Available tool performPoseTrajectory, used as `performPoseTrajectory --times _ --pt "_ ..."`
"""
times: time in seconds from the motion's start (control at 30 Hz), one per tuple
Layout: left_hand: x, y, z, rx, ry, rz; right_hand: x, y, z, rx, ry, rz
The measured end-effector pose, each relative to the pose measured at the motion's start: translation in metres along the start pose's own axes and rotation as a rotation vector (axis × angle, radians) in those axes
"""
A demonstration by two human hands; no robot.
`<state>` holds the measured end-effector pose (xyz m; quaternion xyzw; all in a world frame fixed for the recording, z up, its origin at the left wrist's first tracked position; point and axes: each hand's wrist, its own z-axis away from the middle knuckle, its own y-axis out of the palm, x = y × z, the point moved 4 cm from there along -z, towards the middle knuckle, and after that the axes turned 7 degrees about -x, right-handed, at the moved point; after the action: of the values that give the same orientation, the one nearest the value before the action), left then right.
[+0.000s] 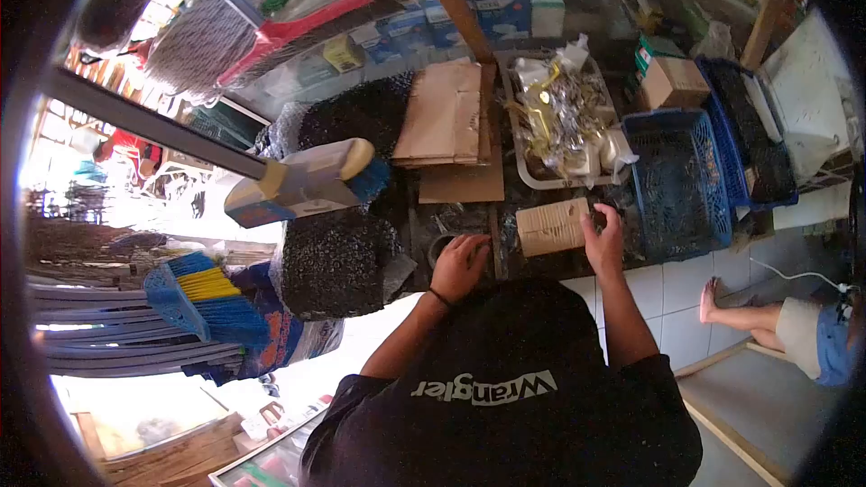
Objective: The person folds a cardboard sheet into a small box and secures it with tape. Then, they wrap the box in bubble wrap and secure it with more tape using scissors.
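Observation:
My left hand (458,266) is at the near edge of the dark counter, its fingers curled downward. It lies against a small round, ring-like object (438,247), mostly hidden under the palm. What the fingers hold, if anything, cannot be made out. To its right, a flat piece of ridged tan cardboard (552,227) lies at a slight slant. At that cardboard's right end is my right hand (604,239), thumb and fingers apart, the thumb at the edge. Beyond the hands are stacked brown cardboard sheets (442,117).
A white basket (541,182) holds plastic-wrapped items. Right of it stand a blue basket (681,180) and a small brown box (674,83). Black-wrapped bundles (334,261) and a blue broom head (185,293) crowd the left. A person's leg (753,320) shows at right.

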<state>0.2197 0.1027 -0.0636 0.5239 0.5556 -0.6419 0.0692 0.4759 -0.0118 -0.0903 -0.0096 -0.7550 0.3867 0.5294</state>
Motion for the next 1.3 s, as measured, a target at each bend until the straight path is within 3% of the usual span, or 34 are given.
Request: performPoseTrajectory --times 0.07,0.17,0.2,0.3,0.47,0.53,0.63,0.73,0.83,0.93,1.13,1.3 --pt "0.012 -0.019 0.007 -0.127 -0.023 0.049 0.026 -0.005 0.005 -0.196 -0.279 0.085" --pt "0.038 -0.048 0.023 -0.217 -0.172 0.089 0.093 -0.003 0.019 -0.136 -0.512 0.152" --pt "0.043 -0.059 0.027 -0.316 -0.077 0.095 0.111 0.005 0.029 -0.126 -0.603 0.103" --pt "0.063 -0.077 0.036 -0.4 -0.295 0.402 0.142 0.057 0.061 0.374 -0.618 -0.034" --pt "0.061 -0.104 0.021 -0.472 -0.299 0.59 0.139 0.15 0.121 0.91 -0.875 0.524" --pt "0.056 -0.109 0.015 -0.451 -0.334 0.675 0.126 0.176 0.136 1.037 -0.864 0.591" --pt "0.052 -0.107 0.015 -0.393 -0.361 0.786 0.115 0.187 0.141 0.956 -0.77 0.514" --pt "0.052 -0.105 0.018 -0.326 -0.358 0.775 0.123 0.151 0.123 0.879 -0.544 0.415" --pt "0.057 -0.104 0.018 -0.303 -0.375 0.788 0.113 0.119 0.105 0.784 -0.366 0.074" --pt "0.057 -0.097 0.01 -0.277 -0.385 0.799 0.102 0.099 0.099 0.884 -0.06 -0.1" --pt "0.026 -0.087 -0.006 -0.17 -0.254 0.602 0.112 0.066 0.089 0.884 0.1 -0.391" --pt "-0.023 -0.076 -0.012 -0.028 -0.102 0.439 0.123 0.031 0.073 0.919 0.101 -0.258"
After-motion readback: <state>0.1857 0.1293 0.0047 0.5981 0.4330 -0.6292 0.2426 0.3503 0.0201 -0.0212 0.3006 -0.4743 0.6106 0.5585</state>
